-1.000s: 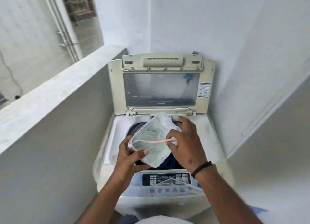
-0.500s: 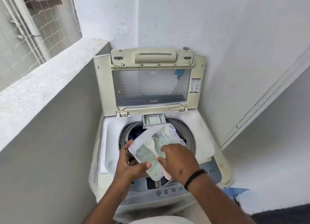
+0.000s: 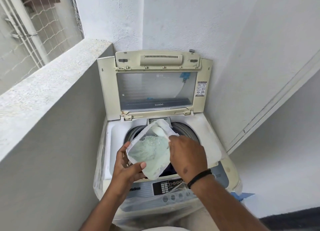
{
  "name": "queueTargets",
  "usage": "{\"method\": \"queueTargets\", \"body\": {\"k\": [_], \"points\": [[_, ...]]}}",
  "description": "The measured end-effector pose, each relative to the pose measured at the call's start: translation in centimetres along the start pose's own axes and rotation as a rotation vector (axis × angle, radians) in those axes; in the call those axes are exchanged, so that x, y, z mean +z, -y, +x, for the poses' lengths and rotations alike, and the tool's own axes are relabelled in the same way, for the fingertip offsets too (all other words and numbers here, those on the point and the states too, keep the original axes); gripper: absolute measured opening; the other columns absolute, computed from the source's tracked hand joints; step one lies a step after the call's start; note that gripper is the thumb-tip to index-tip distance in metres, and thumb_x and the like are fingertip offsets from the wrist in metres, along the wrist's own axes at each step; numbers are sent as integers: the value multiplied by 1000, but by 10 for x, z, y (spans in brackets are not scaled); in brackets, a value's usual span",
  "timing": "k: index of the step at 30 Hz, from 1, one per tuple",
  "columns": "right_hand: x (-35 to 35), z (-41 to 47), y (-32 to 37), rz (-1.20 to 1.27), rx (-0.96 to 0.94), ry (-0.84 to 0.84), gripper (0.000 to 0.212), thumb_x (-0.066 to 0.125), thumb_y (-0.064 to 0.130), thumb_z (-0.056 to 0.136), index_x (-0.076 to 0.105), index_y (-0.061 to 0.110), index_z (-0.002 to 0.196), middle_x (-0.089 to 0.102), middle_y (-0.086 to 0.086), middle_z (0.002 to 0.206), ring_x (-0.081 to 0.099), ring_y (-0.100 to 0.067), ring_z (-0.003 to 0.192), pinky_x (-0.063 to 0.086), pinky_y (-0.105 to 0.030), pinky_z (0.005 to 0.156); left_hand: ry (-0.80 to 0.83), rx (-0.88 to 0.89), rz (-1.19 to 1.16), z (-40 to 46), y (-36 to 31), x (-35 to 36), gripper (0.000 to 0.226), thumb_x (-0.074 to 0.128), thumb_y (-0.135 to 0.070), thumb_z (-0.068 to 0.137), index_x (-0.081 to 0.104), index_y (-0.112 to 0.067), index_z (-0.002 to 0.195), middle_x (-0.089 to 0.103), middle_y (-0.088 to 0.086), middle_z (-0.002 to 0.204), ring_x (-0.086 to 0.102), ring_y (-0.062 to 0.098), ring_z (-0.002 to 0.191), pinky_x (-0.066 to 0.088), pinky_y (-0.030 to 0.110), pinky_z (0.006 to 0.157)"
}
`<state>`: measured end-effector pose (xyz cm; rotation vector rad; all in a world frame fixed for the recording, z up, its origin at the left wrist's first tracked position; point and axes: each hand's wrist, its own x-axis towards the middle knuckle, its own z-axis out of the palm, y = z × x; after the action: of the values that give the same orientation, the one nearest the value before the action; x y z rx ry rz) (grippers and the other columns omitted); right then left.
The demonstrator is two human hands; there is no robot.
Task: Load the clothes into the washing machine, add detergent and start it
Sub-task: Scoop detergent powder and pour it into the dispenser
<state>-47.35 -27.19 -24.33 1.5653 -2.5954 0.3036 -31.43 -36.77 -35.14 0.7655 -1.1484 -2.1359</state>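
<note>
1. A grey ledge wall runs along the left side from near to far; beyond it, at far left, a wire mesh and a pale vertical pipe are visible.
2. The washing machine stands just right of the ledge wall, against the far white wall; its lid is raised upright at the far edge, with a clear window in a cream frame; a printed label sits on the right side of the lid frame.
3. The left hand grips the near-left corner of the detergent bag; fingers lie curled beneath the bag, thumb pressed on its upper face.
4. The detergent bag is a clear plastic pouch holding pale green powder; it is held tilted above the drum opening, its far end raised toward the lid hinge; a white scoop lies inside the far end.
5. Dark blue clothes show in the drum, below the near edge of the bag.
6. The right hand is on the right edge of the bag, back of the hand upward; its fingers are closed on the bag's edge, with the fingertips partly hidden; a black wristband circles the wrist.
7. The control panel lies along the near edge of the machine, under a clear plastic cover; round buttons sit in a row below the dark display.
8. A blue object shows at near right, beside the machine; its identity cannot be determined.
</note>
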Motion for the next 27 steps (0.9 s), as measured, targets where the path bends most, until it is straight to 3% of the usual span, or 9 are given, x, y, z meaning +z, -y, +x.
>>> {"method": "queueTargets", "body": {"k": [2, 4, 7, 11, 16, 19, 21, 24, 27], "points": [[7, -2, 14, -10, -70, 54, 18, 44, 10, 99, 60, 17, 101, 61, -2, 89, 63, -23, 72, 50, -34, 59, 49, 4, 22, -2, -3, -3, 95, 86, -20, 52, 49, -39, 137, 54, 8, 141, 69, 32, 109, 60, 52, 70], [13, -10, 31, -12, -153, 105, 16, 45, 8, 96, 55, 19, 90, 53, -2, 81, 54, -22, 64, 38, -33, 54, 67, 27, 64, -2, -7, -6, 94, 86, -19, 52, 50, -41, 136, 52, 5, 144, 68, 35, 107, 59, 60, 74], [19, -15, 41, 9, -230, 124, 10, 56, 11, 89, 61, 20, 90, 52, -1, 77, 54, -23, 64, 30, -32, 52, 65, 82, 132, 1, -17, -10, 100, 88, -19, 51, 48, -39, 140, 57, 2, 139, 68, 34, 105, 60, 51, 70], [9, -5, 26, 98, -203, 48, 31, 51, 13, 96, 63, 26, 121, 54, 0, 87, 57, -22, 77, 47, -36, 56, -20, 106, 142, 4, -25, -13, 101, 89, -21, 49, 49, -44, 138, 63, -1, 129, 68, 26, 110, 60, 45, 71], [10, 3, 19, 56, -66, 20, 36, 43, 16, 101, 55, 28, 132, 57, -2, 99, 63, -24, 76, 54, -36, 62, -52, 106, 164, 5, -30, -21, 103, 92, -26, 49, 47, -48, 139, 64, -5, 130, 69, 27, 110, 59, 42, 69], [22, -4, 25, 54, -139, 100, 35, 41, 16, 100, 55, 26, 131, 55, -3, 99, 62, -27, 77, 47, -36, 59, -65, 103, 172, 7, -30, -20, 105, 94, -24, 47, 48, -48, 138, 64, -1, 130, 68, 32, 112, 61, 54, 76], [25, -11, 28, 62, -165, 142, 32, 41, 19, 99, 59, 25, 125, 56, -3, 100, 62, -28, 80, 43, -35, 60, -86, 121, 201, 7, -31, -17, 106, 95, -24, 43, 49, -50, 135, 67, -7, 124, 68, 27, 111, 61, 52, 78], [19, -10, 14, 94, -101, 115, 31, 40, 20, 99, 59, 19, 124, 57, -4, 106, 64, -24, 82, 54, -37, 70, -112, 151, 247, 7, -35, -8, 112, 97, -28, 36, 48, -50, 134, 62, -7, 127, 67, 21, 112, 61, 52, 84], [15, -1, -1, 3, -39, 80, 32, 41, 14, 98, 51, 15, 129, 55, -7, 113, 65, -26, 79, 49, -33, 62, -113, 159, 260, 7, -35, -1, 116, 96, -29, 34, 45, -45, 137, 54, 2, 133, 62, 26, 118, 57, 59, 90]]}}
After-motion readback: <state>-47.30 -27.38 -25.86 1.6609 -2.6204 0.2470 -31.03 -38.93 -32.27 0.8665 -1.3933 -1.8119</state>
